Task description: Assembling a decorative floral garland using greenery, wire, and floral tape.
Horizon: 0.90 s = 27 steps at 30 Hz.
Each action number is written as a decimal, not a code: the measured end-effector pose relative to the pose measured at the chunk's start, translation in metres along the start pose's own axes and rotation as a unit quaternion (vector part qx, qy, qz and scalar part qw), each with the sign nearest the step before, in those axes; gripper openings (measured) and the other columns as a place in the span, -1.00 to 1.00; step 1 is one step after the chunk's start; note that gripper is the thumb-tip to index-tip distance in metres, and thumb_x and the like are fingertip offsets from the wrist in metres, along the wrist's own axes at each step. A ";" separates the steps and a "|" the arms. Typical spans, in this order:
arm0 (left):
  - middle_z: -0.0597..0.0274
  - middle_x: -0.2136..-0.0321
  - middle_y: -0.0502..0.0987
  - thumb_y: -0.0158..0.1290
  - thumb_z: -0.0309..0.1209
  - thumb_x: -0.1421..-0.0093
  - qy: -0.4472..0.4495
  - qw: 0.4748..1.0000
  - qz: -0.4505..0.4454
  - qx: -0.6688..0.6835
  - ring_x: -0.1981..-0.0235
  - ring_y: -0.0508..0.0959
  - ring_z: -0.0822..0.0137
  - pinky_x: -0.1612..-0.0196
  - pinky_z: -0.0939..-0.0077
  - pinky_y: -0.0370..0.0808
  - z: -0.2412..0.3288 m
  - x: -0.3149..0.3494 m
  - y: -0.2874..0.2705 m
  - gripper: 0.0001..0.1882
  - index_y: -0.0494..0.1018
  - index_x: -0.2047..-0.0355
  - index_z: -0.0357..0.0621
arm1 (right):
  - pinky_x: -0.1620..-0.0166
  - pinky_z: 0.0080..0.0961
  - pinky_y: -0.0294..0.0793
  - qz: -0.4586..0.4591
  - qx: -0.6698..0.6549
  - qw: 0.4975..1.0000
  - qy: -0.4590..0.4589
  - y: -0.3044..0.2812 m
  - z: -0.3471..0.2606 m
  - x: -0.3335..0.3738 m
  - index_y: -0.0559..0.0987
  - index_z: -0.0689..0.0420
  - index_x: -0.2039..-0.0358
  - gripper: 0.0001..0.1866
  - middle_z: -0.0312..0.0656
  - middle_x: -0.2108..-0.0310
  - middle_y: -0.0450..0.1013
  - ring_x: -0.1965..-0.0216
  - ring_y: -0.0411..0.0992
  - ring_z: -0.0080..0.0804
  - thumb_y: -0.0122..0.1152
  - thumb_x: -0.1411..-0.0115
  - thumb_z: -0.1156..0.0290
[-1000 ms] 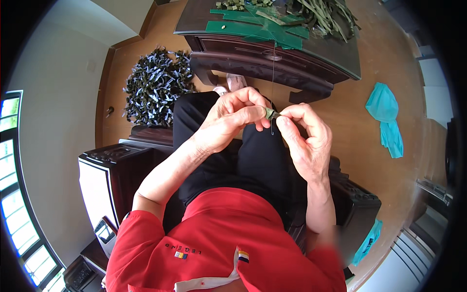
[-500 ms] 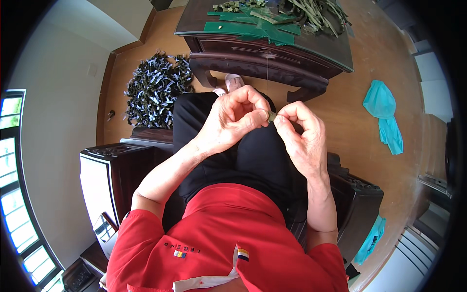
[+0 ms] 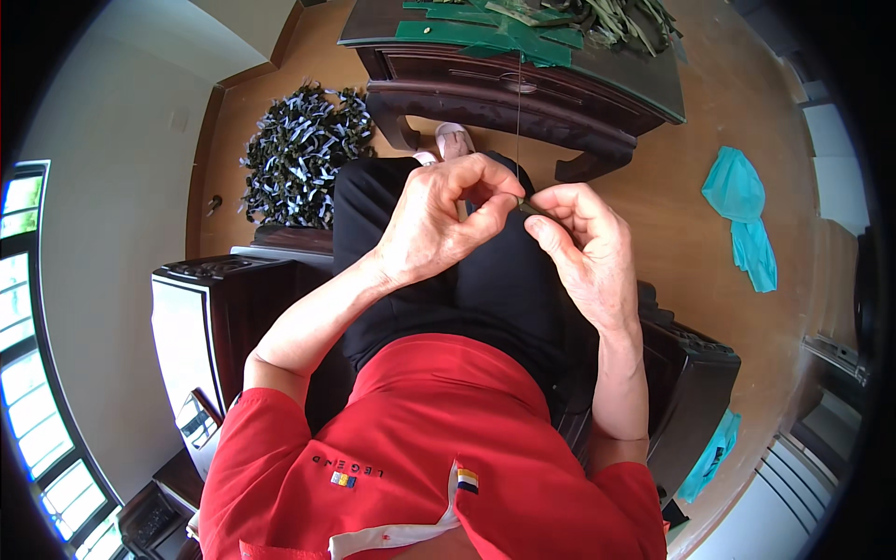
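Note:
Above my lap, my left hand point(image 3: 439, 222) is closed in a pinch, thumb and forefinger meeting on the end of a small olive-green strip point(image 3: 529, 204). My right hand point(image 3: 595, 250) is curled close on its right, the strip running in between its thumb and fingers. Most of the strip is hidden by the fingers. A thin taut thread point(image 3: 519, 121) drops from the table's front edge to the pinched strip. On the dark wooden table point(image 3: 611, 79) lie green tape strips point(image 3: 439, 34) and a heap of long olive-green strips point(image 3: 627, 26).
A bushy pile of dark and pale bits point(image 3: 303, 154) lies on the floor at the left. Teal plastic bags point(image 3: 737, 191) lie on the floor at the right. Dark wooden armrests flank me, the right armrest point(image 3: 691, 359) beside my elbow. A phone point(image 3: 198, 425) rests by the left one.
Both hands have moved slightly upward in view. The green piece, folded small between the fingertips before, now shows as a slanting strip toward my right hand, whose thumb and forefinger stand farther apart.

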<state>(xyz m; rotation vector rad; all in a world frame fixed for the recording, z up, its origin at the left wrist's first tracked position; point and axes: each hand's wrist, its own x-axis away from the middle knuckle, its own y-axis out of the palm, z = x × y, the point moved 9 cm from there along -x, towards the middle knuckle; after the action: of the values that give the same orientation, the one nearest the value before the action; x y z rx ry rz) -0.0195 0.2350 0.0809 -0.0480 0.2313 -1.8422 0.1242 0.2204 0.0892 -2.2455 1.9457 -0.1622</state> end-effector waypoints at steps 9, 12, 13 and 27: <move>0.31 0.54 0.49 0.11 -0.54 -0.05 0.042 0.999 0.000 0.028 0.61 0.35 0.52 0.53 0.70 0.30 0.001 0.000 0.002 -0.89 0.50 0.37 -0.25 | 0.49 -0.73 0.33 0.008 -0.034 0.999 0.019 0.005 0.009 0.004 0.48 0.24 0.40 -0.90 -0.31 0.57 0.41 0.59 0.29 -0.65 0.20 -0.06 0.67; 0.32 0.58 0.47 0.10 -0.53 -0.04 0.063 0.997 0.028 0.043 0.62 0.33 0.52 0.55 0.70 0.29 -0.001 0.002 -0.004 -0.90 0.49 0.39 -0.25 | 0.49 -0.74 0.35 0.017 -0.081 0.996 0.038 0.008 0.015 0.008 0.47 0.23 0.40 -0.90 -0.31 0.57 0.40 0.59 0.30 -0.65 0.21 -0.08 0.65; 0.32 0.59 0.46 0.10 -0.53 -0.05 0.023 0.997 0.017 0.070 0.62 0.33 0.53 0.55 0.70 0.29 -0.009 0.002 -0.003 -0.91 0.48 0.40 -0.25 | 0.49 -0.74 0.36 0.018 -0.073 0.997 0.022 0.008 0.015 0.009 0.47 0.23 0.40 -0.91 -0.30 0.57 0.41 0.59 0.30 -0.65 0.20 -0.09 0.64; 0.40 0.55 0.42 0.10 -0.52 -0.15 -0.076 0.993 -0.075 0.048 0.55 0.37 0.61 0.44 0.80 0.34 -0.027 0.031 -0.012 -0.94 0.45 0.35 -0.16 | 0.44 -0.70 0.41 -0.095 -0.051 0.986 0.126 0.039 0.046 0.077 0.45 0.29 0.30 -0.87 -0.18 0.46 0.46 0.58 0.39 -0.55 0.12 -0.23 0.47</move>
<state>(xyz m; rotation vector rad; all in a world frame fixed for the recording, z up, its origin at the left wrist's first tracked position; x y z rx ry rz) -0.0436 0.2119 0.0542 -0.1410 0.0327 -1.9862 0.1066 0.1419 0.0343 -2.5888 1.8888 -0.3974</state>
